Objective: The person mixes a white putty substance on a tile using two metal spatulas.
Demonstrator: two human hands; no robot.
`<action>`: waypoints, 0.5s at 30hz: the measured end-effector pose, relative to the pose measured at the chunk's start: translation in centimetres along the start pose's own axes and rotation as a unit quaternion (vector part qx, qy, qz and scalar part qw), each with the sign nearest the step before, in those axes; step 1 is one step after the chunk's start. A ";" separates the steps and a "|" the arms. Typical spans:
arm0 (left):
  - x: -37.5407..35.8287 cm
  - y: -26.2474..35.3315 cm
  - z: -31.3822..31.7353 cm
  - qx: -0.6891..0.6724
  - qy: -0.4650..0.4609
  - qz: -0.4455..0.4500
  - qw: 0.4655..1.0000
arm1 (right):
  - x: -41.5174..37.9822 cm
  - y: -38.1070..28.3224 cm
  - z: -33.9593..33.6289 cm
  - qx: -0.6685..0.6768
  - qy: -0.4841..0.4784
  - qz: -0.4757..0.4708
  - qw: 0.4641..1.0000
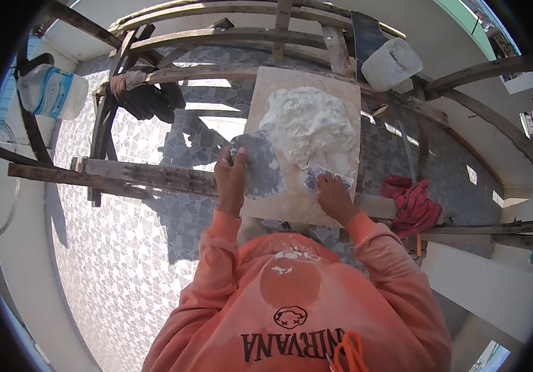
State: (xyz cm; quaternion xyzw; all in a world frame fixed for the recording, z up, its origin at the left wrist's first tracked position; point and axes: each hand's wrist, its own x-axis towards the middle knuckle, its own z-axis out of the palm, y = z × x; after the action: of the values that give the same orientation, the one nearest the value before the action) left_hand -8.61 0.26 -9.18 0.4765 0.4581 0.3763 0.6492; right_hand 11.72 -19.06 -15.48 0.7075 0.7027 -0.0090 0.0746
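Note:
A mound of wet white plaster [310, 124] lies on a pale square board [279, 208] in front of me. My left hand [232, 177] grips a flat grey plate [260, 164] by its left edge, thumb on top, over the board's left side. White smears mark the plate's surface. At the lower right of the mound, my right hand [334, 197] is closed on a small scraper [341, 178], whose blade is partly hidden by the fingers and touches the plaster's near edge.
Wooden scaffold beams [217, 38] surround the board. A translucent jug [392, 65] stands at the upper right, and a blue-labelled container [52, 92] at the far left. Dark cloth [149, 96] hangs on the left beams; red cloth [412, 204] lies at right. Tiled floor [118, 248] shows below.

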 end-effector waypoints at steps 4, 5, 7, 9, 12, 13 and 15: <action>-0.1 -1.7 -0.2 0.017 0.015 -0.005 1.000 | 0.6 -0.2 -5.3 -0.010 0.052 0.017 0.998; 0.3 -3.2 -0.2 0.027 0.015 -0.004 1.000 | 0.9 -0.6 -4.3 0.003 0.056 0.005 0.998; 0.4 -3.7 0.2 0.041 0.008 0.006 0.999 | 1.4 -1.4 -1.5 0.030 0.061 -0.015 0.998; 0.0 -2.8 1.1 0.045 -0.005 0.021 0.999 | 0.4 -2.1 -0.9 0.053 0.041 -0.050 0.997; 0.0 -1.6 1.3 0.060 -0.003 0.003 0.998 | 0.4 -1.5 -2.8 0.038 0.042 -0.019 0.998; 0.1 -1.6 1.2 0.060 -0.003 0.003 0.998 | 0.7 -1.2 -3.6 0.028 0.049 0.007 0.998; 0.7 -2.0 1.2 0.063 -0.007 0.005 0.998 | 1.2 -0.8 -2.3 0.011 0.043 0.021 0.999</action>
State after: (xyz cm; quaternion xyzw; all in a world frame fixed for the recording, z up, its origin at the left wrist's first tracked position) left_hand -7.19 0.05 -11.15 0.5211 0.4739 0.3469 0.6193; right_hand 10.71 -17.59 -13.43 0.7224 0.6904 0.0149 0.0366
